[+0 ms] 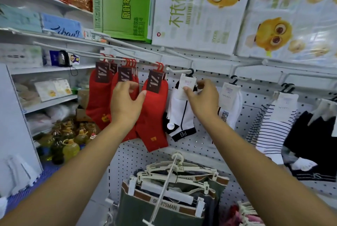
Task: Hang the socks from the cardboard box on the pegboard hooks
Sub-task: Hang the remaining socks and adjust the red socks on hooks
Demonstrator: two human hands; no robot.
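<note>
Socks [180, 109] marked "PG" pinched by right hand [202, 98]; left hand [125, 103] open on red socks [155, 114].

From my feed I see two bare forearms rising from the bottom corners of the frame, each ending in a bare hand: the left hand [125, 104] and the right hand [204, 101]. Nothing is worn on either, no sleeve edge, no glove, no watch, band or ring (at least on the parts the camera catches). The fingernails are short and unpainted, clearest on the left thumb. Both forearms look smooth and are unmarked, and they widen toward the lens under the wide-angle distortion.
</note>
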